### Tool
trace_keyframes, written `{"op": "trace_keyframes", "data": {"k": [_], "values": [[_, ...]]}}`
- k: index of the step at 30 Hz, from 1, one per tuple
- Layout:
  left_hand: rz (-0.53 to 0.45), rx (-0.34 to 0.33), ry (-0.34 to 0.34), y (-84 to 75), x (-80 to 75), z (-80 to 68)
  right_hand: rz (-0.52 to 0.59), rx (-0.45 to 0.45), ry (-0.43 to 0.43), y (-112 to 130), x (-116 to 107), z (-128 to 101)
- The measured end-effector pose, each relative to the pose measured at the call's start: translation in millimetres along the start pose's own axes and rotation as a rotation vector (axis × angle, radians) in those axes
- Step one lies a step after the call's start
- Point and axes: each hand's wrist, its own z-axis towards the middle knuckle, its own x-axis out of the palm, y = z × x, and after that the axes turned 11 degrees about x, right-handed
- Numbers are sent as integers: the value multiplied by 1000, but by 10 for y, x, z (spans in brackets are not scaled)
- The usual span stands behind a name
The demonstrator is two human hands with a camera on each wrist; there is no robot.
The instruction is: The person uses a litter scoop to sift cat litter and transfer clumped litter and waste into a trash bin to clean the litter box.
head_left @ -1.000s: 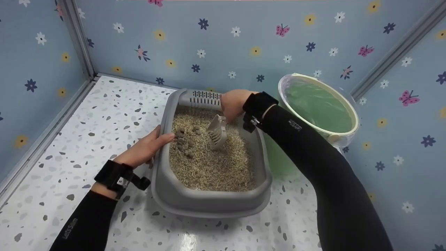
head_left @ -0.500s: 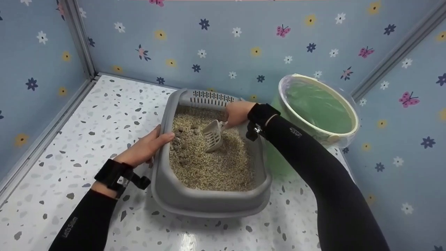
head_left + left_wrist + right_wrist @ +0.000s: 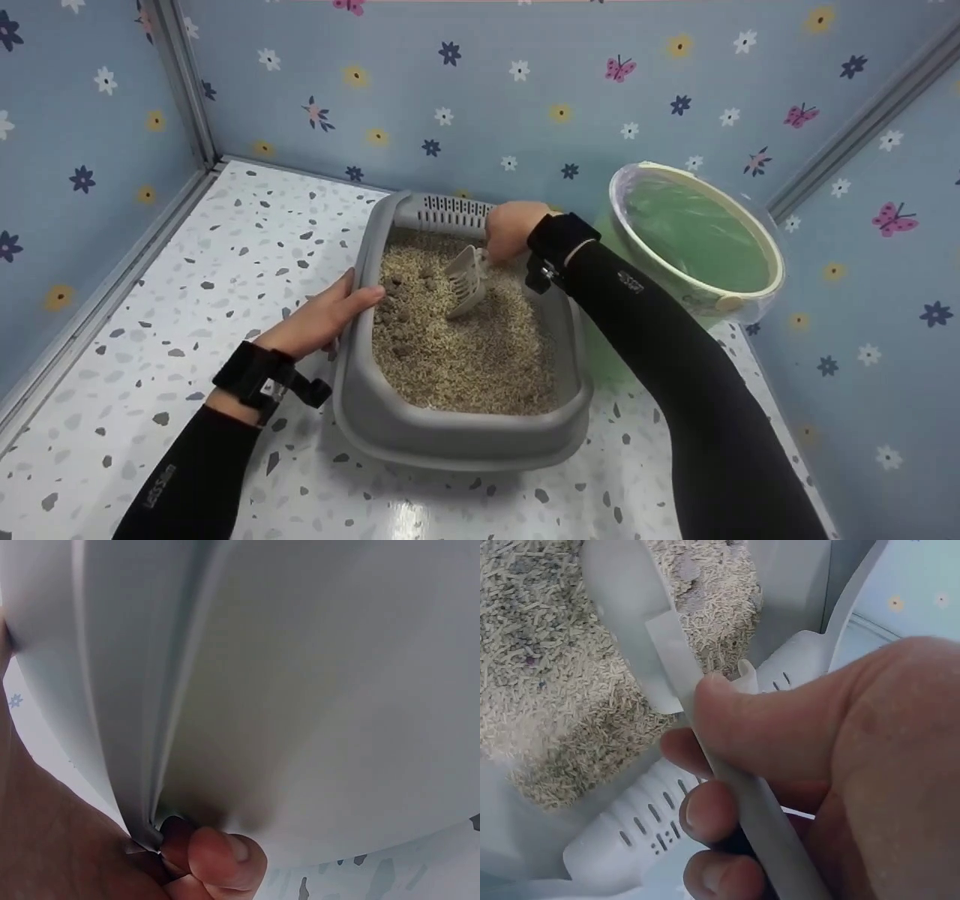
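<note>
Terrazzo floor point(image 3: 225, 247), right hand point(image 3: 508, 229) fingers point(image 3: 712, 814) gripping scoop point(image 3: 466, 281)

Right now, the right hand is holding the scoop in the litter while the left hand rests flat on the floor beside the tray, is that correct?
Not quite: the left hand grips the tray's rim, as the head view shows. The right hand does hold the scoop in the litter.

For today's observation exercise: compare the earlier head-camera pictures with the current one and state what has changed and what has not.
The right hand, gripping the scoop, first came nearer and lower, then drew back toward the tray's slotted far end; the scoop's blade stays in the litter, beside the dark clumps. The left hand keeps holding the litter tray by its rim. The green bin has not moved.
</note>
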Motion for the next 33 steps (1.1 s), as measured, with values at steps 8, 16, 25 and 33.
{"op": "trace_keyframes", "data": {"k": [8,16,25,33], "values": [[6,8,7,-27,-19,14,-36,5,-21,-24,-190,-415],[3,-1,-2,7,-65,-19,-173,-43,47,277,-268,-1038],[-6,-21,-9,9,-43,-27,-226,-72,111,1011,195,-1286],[-27,-13,-11,9,-15,-16,-88,-108,245,1198,461,-1186]]}}
